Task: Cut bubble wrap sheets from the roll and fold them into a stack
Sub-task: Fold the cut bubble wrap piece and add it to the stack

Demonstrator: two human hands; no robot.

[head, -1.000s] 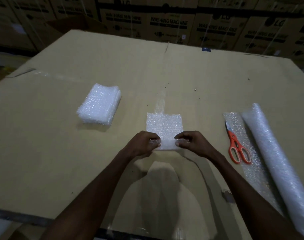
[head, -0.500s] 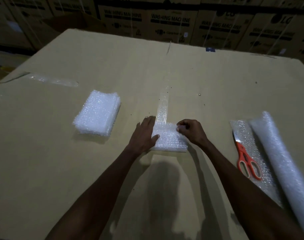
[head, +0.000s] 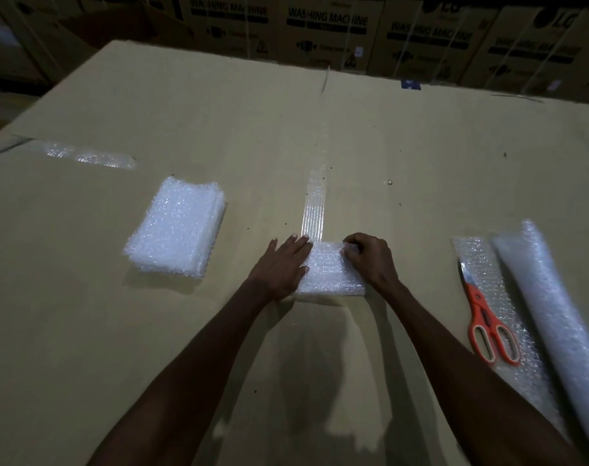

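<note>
A folded bubble wrap sheet [head: 330,274] lies on the cardboard worktop [head: 286,136] in front of me. My left hand [head: 281,265] lies flat with straight fingers pressing the sheet's left part. My right hand [head: 370,258] has its fingers curled over the sheet's far right edge, pinching it. A stack of folded bubble wrap sheets [head: 177,228] sits to the left, apart from both hands. The bubble wrap roll [head: 562,317] lies at the right with a loose length [head: 481,260] unrolled beside it.
Orange-handled scissors [head: 486,326] lie on the unrolled wrap at the right. Strips of clear tape [head: 315,203] run along the cardboard's seam and at the left. Washing machine cartons [head: 326,31] line the far side.
The near half of the sheet has been folded over away from me. My left hand went from pinching the near edge to lying flat on the fold; my right hand moved to the far edge.
</note>
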